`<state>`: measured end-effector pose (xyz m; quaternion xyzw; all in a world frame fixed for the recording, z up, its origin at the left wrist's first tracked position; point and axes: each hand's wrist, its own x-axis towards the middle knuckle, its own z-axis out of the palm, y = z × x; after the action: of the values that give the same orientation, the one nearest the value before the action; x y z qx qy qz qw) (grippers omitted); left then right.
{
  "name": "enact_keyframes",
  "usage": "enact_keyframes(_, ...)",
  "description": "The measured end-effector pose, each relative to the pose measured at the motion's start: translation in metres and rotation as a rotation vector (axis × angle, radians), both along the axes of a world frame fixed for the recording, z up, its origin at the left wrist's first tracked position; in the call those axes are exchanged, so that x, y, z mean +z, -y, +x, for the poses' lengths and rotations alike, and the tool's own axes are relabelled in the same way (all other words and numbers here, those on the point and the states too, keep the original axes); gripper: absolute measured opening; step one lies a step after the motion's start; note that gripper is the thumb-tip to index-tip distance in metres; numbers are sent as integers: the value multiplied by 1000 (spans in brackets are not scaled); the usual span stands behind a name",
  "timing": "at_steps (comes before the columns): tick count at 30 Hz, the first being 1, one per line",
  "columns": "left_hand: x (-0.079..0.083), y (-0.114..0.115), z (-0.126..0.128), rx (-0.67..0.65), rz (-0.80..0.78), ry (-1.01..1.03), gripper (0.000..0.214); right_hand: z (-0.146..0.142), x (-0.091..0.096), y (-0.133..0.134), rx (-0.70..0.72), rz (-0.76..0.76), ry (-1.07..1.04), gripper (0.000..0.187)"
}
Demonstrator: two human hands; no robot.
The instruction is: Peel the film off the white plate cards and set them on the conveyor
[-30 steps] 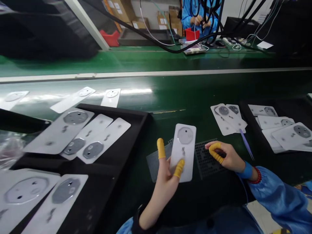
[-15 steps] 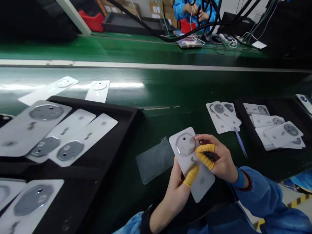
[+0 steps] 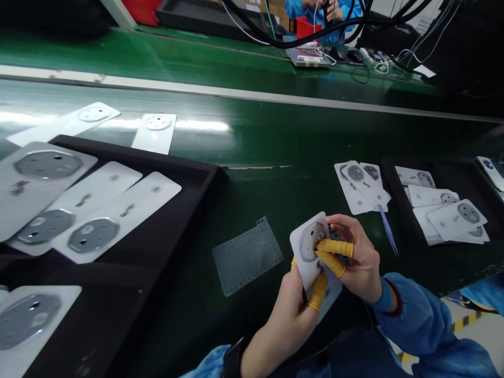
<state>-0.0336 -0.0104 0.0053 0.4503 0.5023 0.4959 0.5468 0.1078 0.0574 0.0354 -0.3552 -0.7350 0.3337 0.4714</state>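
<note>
A white phone back cover [image 3: 311, 262] with a grey camera area is tilted up in my left hand [image 3: 289, 310], its yellow-cotted thumb across the front and the fingers behind. My right hand [image 3: 356, 260] has its thumb and forefinger, both in yellow finger cots, pinched together against the camera area. Whatever lies between those tips is too small to make out. Behind these fingers a black dotted piece [image 3: 334, 229] shows in part, tucked in the right hand. Left of the cover, a dark grey speckled sheet [image 3: 248, 258] lies flat, with small black pieces at its top corner.
On the left a black tray [image 3: 189, 210] holds several covers; two more covers lie behind it. To the right are a few overlapping covers [image 3: 356, 186], purple tweezers [image 3: 388, 231] and another black tray [image 3: 468, 176] with covers. Across the bench a person in blue [image 3: 334, 11] works near cables.
The cover has moved slightly right and become more steeply tilted. My right thumb and forefinger have come in over the camera area. The whole view has shifted a little.
</note>
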Motion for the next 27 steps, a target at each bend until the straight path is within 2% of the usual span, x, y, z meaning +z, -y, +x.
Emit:
enact_keyframes(2,0,1,-2,-28,80,-128,26,0,-1,1,-21,-17,3,21)
enact_keyframes(4,-3,4,-4,-22,105,-226,22,1,-3,0,-60,-94,6,18)
enact_keyframes(6,-8,7,-7,-42,118,-294,21,2,-4,-3,-77,-211,-30,33)
enact_keyframes(7,-10,9,-9,-58,122,-315,20,4,-4,-5,-47,-285,-63,43)
enact_keyframes(9,-13,10,-11,-90,123,-342,20,7,-4,-9,104,-449,-146,52)
enact_keyframes(12,-9,8,-13,-158,101,-313,21,10,-3,-13,314,-643,-221,51)
enact_keyframes(14,-1,3,-13,-219,81,-233,22,10,-2,-13,305,-674,-225,52)
enact_keyframes(17,12,-5,-11,-249,11,-68,24,6,-3,-9,211,-636,-230,51)
enact_keyframes(19,18,-11,-8,-189,-88,70,27,5,-5,-7,178,-601,-252,50)
enact_keyframes(22,21,-18,-4,-12,-164,194,28,10,-9,-6,235,-582,-237,41)
enact_keyframes(24,20,-23,-8,151,-90,106,33,13,-11,-11,254,-544,-205,31)
enact_keyframes(27,23,-26,-28,403,21,-69,36,3,-15,-22,157,-370,-19,22)
